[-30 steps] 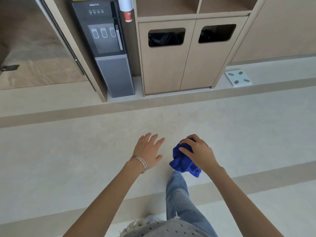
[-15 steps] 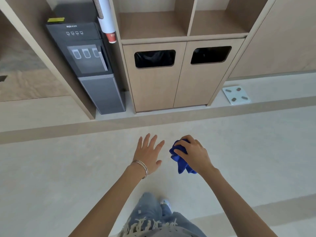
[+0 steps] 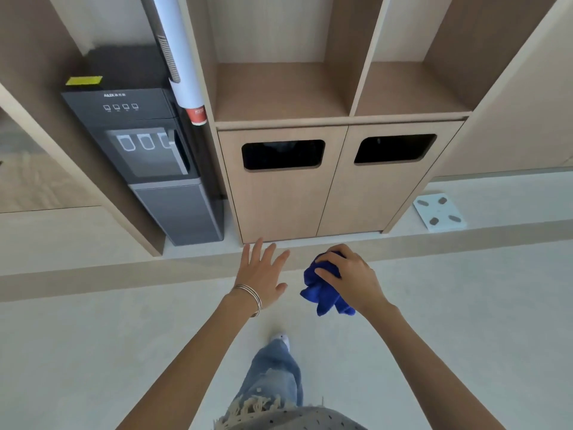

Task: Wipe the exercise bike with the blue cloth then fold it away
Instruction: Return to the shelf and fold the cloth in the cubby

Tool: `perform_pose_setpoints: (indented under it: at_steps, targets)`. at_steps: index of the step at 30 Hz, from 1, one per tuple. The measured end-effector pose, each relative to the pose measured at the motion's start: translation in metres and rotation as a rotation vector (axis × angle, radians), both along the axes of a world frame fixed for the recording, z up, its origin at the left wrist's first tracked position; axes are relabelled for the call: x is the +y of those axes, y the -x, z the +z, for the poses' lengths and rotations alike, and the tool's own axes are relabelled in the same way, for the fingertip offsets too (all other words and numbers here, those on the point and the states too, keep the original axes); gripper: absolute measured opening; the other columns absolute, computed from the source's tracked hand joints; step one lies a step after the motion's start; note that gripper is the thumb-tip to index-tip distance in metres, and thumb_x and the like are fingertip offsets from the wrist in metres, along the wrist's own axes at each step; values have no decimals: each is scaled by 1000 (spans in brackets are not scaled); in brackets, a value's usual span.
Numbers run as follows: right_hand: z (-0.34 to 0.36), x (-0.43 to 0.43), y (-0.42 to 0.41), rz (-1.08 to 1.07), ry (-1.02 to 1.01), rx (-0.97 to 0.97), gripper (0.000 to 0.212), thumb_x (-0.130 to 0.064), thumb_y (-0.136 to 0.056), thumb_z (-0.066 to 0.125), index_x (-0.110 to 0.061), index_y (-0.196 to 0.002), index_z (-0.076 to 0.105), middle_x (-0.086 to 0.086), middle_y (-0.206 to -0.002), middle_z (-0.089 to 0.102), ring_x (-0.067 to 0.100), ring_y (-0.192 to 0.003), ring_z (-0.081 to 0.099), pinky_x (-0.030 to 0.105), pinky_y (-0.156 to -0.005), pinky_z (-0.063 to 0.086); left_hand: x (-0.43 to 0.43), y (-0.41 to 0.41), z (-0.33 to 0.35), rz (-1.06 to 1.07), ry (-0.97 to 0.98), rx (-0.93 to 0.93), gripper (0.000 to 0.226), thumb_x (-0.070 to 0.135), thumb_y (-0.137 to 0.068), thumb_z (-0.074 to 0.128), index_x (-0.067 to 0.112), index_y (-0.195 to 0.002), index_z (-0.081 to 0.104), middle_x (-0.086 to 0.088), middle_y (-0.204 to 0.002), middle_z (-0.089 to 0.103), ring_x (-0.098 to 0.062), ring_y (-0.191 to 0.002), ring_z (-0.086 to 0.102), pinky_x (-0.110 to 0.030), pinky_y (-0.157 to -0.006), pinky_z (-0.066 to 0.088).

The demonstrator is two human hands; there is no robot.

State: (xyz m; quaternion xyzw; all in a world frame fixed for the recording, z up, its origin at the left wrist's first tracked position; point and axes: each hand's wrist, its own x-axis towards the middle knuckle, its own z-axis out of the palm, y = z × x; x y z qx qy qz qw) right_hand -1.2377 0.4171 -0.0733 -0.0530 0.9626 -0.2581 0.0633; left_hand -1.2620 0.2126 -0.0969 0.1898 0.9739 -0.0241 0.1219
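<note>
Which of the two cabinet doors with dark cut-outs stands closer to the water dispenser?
The left door: its edge stands right beside the dark water dispenser. The right door lies farther off, nearer the white scale on the floor.

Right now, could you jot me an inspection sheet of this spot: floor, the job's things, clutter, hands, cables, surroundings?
Surface: pale floor with darker bands, bare where it shows.
Job's things: blue cloth bunched in the right hand; no exercise bike in view.
Clutter: white scale on the floor right of the cabinet.
Hands: left hand open, fingers spread, holding nothing, bangles at the wrist; right hand closed on the cloth.
Cables: nothing seen.
Surroundings: dark water dispenser with a cup tube beside it; wooden cabinet with two doors, each with a dark slot, and open shelves above holding nothing.
</note>
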Motion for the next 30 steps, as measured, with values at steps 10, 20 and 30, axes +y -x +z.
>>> perform_pose_setpoints:
  at_steps: [10,20,30]
  targets:
    - [19,-5,152,-51,114,63,20,-37,-91,54,-28,-106,63,-9,-118,51,17,-96,55,30,-77,47,0,152,21,-22,-47,71,63,46,-92,43,29,-146,15,-4,-155,18,-34,-145,0,-52,-117,0]
    - [15,10,270,52,219,75,16,-33,-89,58,-28,-102,66,-10,-112,55,9,-94,54,22,-80,41,26,248,11,20,-66,48,66,53,-90,42,28,-146,16,-3,-155,20,-31,-145,2,-52,-116,2]
    - [40,43,412,214,350,54,14,-24,-88,63,-23,-101,68,-11,-105,55,5,-95,53,20,-86,43,72,368,29,151,-198,267,34,38,-88,54,20,-115,64,-3,-128,59,-29,-133,37,-47,-115,20]
